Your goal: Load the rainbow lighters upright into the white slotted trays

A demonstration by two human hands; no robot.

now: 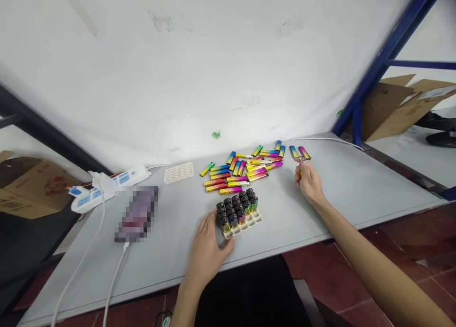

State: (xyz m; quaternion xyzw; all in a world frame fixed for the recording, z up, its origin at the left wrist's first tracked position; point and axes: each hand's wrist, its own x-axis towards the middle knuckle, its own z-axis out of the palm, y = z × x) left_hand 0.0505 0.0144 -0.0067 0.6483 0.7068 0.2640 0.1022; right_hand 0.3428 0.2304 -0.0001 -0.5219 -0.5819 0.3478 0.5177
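Note:
My left hand (206,250) grips the left end of a cream slotted tray (245,227), its thumb at the near edge. Several lighters (239,208) stand in the tray with their black ends up. The row of slots along the near right side holds none. My right hand (308,182) is closed around a lighter (301,160), whose metal top sticks out above the fingers; most of its body is hidden. Just beyond that hand, two lighters (304,152) lie on the table. Behind the tray spreads a loose pile of shiny rainbow-coloured lighters (245,170).
A second cream tray (178,172) lies near the wall, left of the pile. Further left are a blurred phone (138,213) on a white cable and a white power strip (121,180). A blue metal frame (356,122) and cardboard boxes (402,108) stand at the right.

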